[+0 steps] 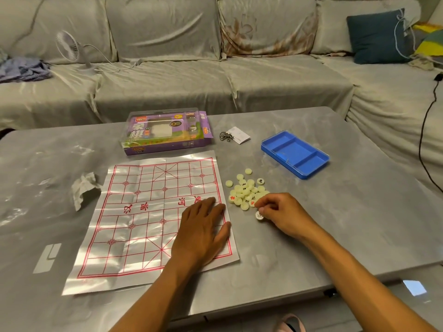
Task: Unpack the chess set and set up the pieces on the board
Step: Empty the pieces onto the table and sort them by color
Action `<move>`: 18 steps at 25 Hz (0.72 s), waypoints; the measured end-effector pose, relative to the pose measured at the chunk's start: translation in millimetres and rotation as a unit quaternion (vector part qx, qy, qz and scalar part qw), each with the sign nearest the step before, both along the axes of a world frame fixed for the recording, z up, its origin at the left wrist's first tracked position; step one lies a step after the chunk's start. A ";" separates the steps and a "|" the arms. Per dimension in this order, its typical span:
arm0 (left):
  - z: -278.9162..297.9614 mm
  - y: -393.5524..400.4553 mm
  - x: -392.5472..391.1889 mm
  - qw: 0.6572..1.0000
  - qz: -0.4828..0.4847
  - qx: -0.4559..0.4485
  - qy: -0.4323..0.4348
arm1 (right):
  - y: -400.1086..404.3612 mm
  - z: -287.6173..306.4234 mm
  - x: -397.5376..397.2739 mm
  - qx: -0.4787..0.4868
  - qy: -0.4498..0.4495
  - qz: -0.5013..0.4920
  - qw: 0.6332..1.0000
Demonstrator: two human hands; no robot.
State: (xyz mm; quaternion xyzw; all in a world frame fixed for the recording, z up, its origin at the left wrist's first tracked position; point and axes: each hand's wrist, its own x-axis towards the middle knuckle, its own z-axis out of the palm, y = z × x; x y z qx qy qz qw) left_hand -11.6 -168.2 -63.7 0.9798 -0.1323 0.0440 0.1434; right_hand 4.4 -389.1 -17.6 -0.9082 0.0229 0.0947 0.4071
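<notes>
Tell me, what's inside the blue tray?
Nothing that I can see. The blue tray shows only bare blue compartments. The round pieces lie in a heap on the table beside it.

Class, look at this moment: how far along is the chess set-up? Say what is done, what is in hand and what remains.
Done: the paper board lies unfolded on the table, and the pieces sit in a heap beside the blue tray. In hand: the left hand presses the board flat while the right hand pinches one piece at the heap's edge. Left: no piece stands on the board yet.
</notes>
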 end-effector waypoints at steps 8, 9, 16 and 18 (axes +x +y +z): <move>3.1 -0.8 -1.1 1.000 0.002 0.000 0.007 | 2.2 -4.7 -7.6 -0.099 -0.039 0.041 0.993; 2.9 -0.6 -1.3 1.000 0.002 0.000 0.006 | 2.2 -6.2 -7.2 -0.118 -0.058 0.045 0.990; 1.1 0.1 -0.6 1.000 -0.002 0.002 0.004 | -0.1 -15.7 -1.3 -0.204 -0.130 0.025 0.970; 0.9 -0.6 -1.1 1.000 0.001 -0.004 0.000 | 2.2 -17.3 0.2 -0.210 -0.136 0.017 0.968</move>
